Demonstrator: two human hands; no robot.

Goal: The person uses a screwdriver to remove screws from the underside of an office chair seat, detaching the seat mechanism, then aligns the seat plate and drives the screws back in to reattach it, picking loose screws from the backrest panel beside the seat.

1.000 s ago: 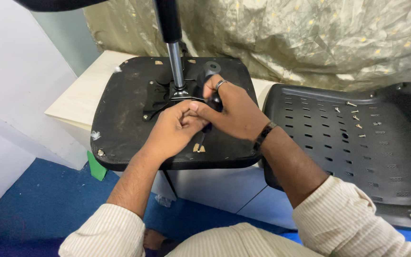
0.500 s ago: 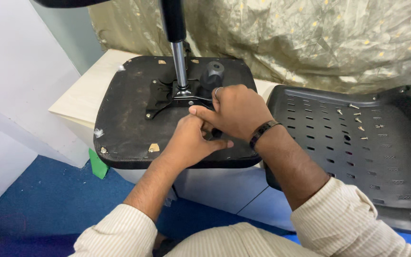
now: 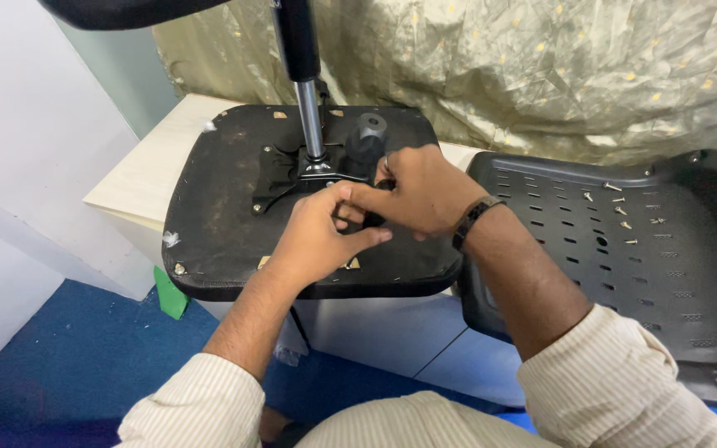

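Crinkled gold cloth [image 3: 541, 75] hangs behind a pale table [image 3: 139, 178] where an upturned black chair seat [image 3: 217, 224] lies, its metal post [image 3: 310, 116] rising from the base plate [image 3: 280, 170]. Left hand [image 3: 313, 241] and right hand [image 3: 425, 191] meet just right of the plate, fingers pinched narrow around a small dark part, mostly hidden. Beside them a slotted black backrest [image 3: 624, 249] carries loose screws [image 3: 624, 211]

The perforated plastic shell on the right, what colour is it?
The perforated shell is black, with small silver screws lying on it; the head view shows it.
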